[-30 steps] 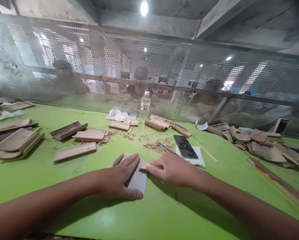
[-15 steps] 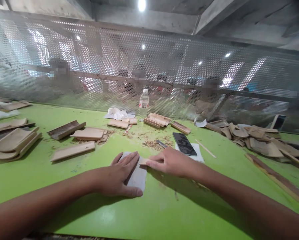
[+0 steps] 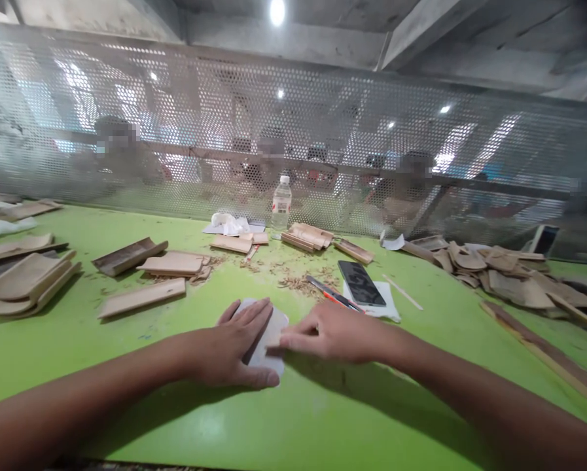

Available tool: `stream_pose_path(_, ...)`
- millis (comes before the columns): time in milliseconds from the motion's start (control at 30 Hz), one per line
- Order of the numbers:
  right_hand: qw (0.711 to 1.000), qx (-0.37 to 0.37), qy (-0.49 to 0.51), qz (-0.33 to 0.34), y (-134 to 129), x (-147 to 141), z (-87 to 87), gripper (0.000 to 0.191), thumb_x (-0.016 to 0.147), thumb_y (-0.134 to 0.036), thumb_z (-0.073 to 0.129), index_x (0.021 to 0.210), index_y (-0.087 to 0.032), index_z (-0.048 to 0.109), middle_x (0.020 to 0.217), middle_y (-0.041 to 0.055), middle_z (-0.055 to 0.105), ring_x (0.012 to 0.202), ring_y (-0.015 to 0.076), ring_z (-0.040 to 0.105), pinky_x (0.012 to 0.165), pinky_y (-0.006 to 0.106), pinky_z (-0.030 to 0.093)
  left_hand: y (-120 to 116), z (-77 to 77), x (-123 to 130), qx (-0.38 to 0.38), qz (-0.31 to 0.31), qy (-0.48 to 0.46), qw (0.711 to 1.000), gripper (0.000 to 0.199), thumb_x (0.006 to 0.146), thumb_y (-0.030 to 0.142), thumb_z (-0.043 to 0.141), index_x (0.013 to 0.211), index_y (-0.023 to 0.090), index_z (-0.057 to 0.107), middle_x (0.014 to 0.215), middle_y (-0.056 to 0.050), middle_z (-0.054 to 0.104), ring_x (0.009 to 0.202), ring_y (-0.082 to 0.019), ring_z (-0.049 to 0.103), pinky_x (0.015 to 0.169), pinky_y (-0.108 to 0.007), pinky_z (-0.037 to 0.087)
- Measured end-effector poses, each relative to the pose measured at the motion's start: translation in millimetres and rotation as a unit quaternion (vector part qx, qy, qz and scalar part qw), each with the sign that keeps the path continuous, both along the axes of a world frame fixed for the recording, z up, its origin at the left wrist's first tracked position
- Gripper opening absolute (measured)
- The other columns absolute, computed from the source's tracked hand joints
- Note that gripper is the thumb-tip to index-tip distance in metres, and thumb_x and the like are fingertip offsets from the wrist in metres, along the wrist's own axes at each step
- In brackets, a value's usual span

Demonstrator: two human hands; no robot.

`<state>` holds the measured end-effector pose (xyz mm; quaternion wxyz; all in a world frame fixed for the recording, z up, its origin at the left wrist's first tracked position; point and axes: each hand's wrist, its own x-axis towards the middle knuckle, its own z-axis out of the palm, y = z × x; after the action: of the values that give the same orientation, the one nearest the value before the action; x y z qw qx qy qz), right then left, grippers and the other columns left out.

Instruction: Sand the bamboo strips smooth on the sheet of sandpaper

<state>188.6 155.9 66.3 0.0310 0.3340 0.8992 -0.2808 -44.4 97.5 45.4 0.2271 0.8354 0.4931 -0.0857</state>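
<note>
Your left hand (image 3: 229, 347) lies open, palm down, on a pale sheet (image 3: 277, 324), fingers forward and thumb spread near its close end, holding it against the green table (image 3: 234, 425). That palm probably serves you best flat and evenly weighted, so the sheet neither slides nor creases. Just right of those fingers, over the exposed strip of sheet, sits a small wooden piece (image 3: 273, 347), pinched by the thumb and bent fingers of your right hand (image 3: 325, 333). Hold it level and press lightly, I'd suggest, with your fingertips off the sheet (its surface may be abrasive, though it is too blurred to tell). Mind the knife (image 3: 328, 292) just beyond your right hand; its blade points away from you and leftward, beside the shavings (image 3: 300, 282).

As for containers, you have a clear bottle (image 3: 282, 204) upright by the perforated screen (image 3: 199, 163), its white cap (image 3: 284, 179) on; what is inside looks clear, but you cannot judge how full it is.
</note>
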Motion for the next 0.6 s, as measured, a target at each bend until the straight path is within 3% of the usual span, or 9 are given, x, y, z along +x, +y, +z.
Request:
stream_pose_path(100,0.996,0.067,-0.011,-0.061,2.0,0.1,-1.1,0.060,0.099,-0.064,0.045,0.088,-0.018,0.082,0.059,0.0001,0.053,0.051,0.0117,0.036,0.052,0.030,0.021,0.3,-0.5,-0.4,0.000,0.002,-0.001,1.000,0.116,0.092,0.085,0.042,0.165,0.008,-0.005,0.167,-0.014,-0.012,0.154,-0.041,-0.011,0.125,-0.056,0.005)
stream_pose_path(267,0.999,-0.022,0.017,0.029,2.1,1.6,-2.8,0.048,0.098,-0.060,0.052,0.106,-0.025,0.083,0.064,-0.0018,0.060,0.056,0.0110,0.041,0.053,0.027,0.026,-0.2,-2.9,-0.6,0.004,0.004,-0.002,1.000,0.117,0.092,0.086,0.042,0.165,0.007,-0.003,0.167,-0.015,-0.011,0.153,-0.040,-0.012,0.125,-0.054,0.004)
stream_pose_path(400,0.999,0.029,0.005,-0.046,3.2,1.7,-1.3,0.052,0.098,-0.062,0.051,0.104,-0.023,0.084,0.065,0.0012,0.064,0.055,0.0125,0.042,0.052,0.029,0.025,-0.4,-2.0,0.4,0.006,0.005,0.002,1.000,0.116,0.092,0.085,0.042,0.165,0.008,-0.003,0.168,-0.014,-0.011,0.154,-0.041,-0.011,0.125,-0.055,0.004)
stream_pose_path(533,0.999,-0.005,0.019,0.031,0.0,0.9,-0.3,0.050,0.099,-0.060,0.050,0.102,-0.023,0.084,0.064,-0.0014,0.059,0.056,0.0113,0.041,0.054,0.027,0.027,0.2,-1.5,0.3,0.003,0.002,-0.002,1.000,0.117,0.092,0.085,0.043,0.165,0.006,-0.002,0.167,-0.015,-0.011,0.154,-0.039,-0.011,0.125,-0.056,0.004)
stream_pose_path(600,0.999,-0.029,0.018,0.036,3.1,1.5,-1.5,0.050,0.098,-0.062,0.051,0.108,-0.026,0.084,0.066,-0.0016,0.063,0.056,0.0111,0.041,0.053,0.027,0.027,0.7,-2.2,-0.3,0.003,0.001,-0.006,1.000,0.117,0.091,0.086,0.042,0.165,0.007,-0.001,0.167,-0.015,-0.011,0.154,-0.039,-0.011,0.125,-0.056,0.005)
